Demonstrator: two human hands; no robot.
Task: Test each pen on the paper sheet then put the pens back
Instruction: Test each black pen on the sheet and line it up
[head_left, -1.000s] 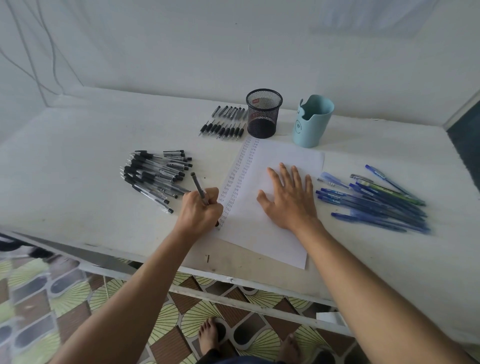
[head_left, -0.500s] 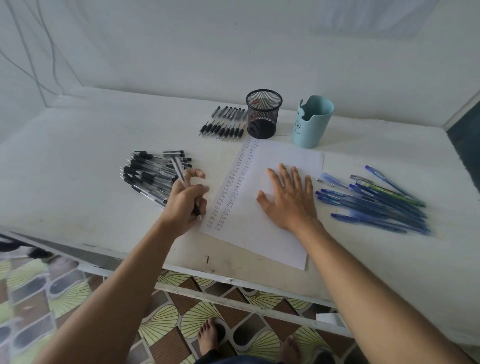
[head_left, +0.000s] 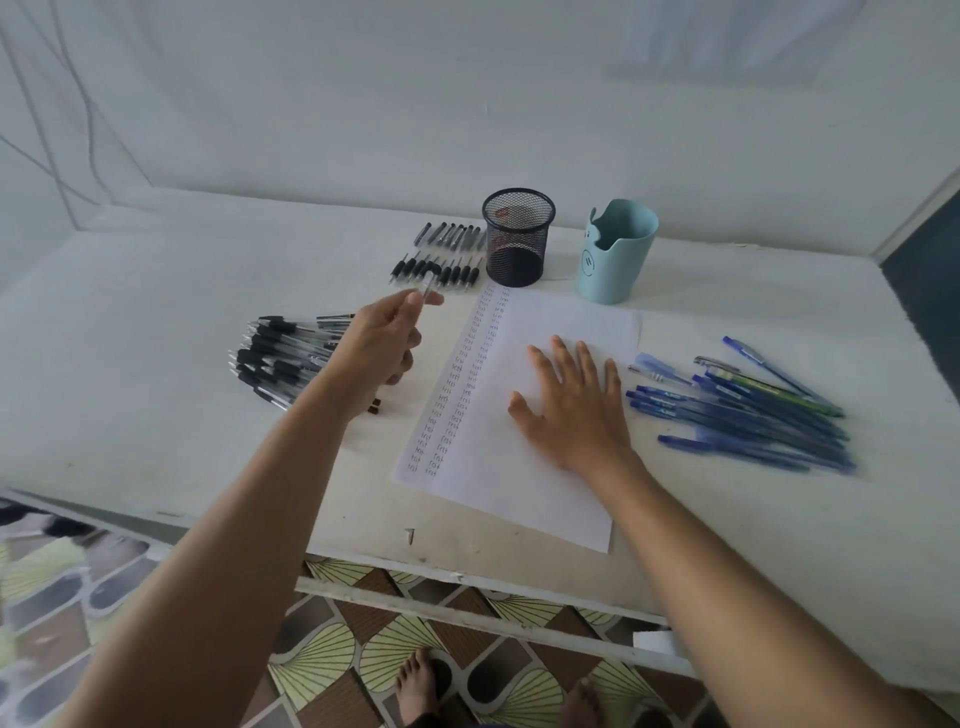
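The left hand (head_left: 382, 343) pinches a pen (head_left: 429, 285), mostly hidden, its tip blurred. The right hand (head_left: 574, 400) lies open, flat on the paper sheet (head_left: 524, 467).

Single head-worn wide-angle view, looking forward and down from above the near edge of the white painted counter (head_left: 156, 338). Close range; both forearms enter from bottom. Far white wall faces camera.

Black mesh cup (head_left: 518, 236), pale blue holder (head_left: 616, 252), white paper (head_left: 540, 322).
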